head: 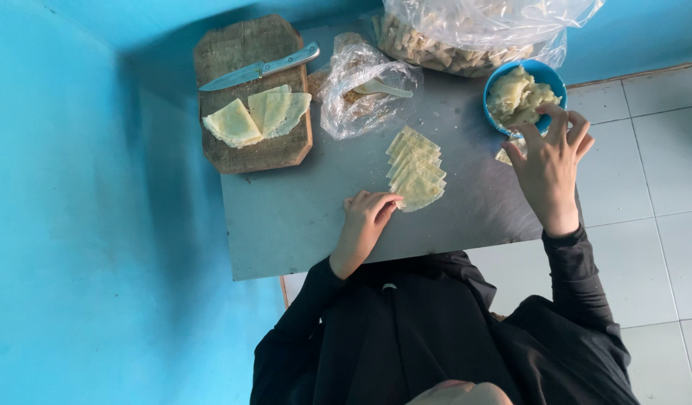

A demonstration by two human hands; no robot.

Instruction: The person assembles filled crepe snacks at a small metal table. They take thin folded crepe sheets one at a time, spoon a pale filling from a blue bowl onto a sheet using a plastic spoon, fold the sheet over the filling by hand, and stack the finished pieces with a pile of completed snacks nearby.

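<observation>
A knife point(260, 68) lies across a wooden board point(252, 154) with folded wrappers point(257, 114); beside it a small plastic bag point(361, 90), behind that a big bag point(466, 30).

One head view looks straight down, fairly near, onto the metal table point(301, 217).

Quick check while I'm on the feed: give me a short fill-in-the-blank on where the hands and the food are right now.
The right hand reaches to the rim of the ____ bowl of filling.
The left hand touches the fanned row of pastry wrappers on the ____ table.
The knife lies on the wooden ____.

Missing words: blue; metal; cutting board
</observation>
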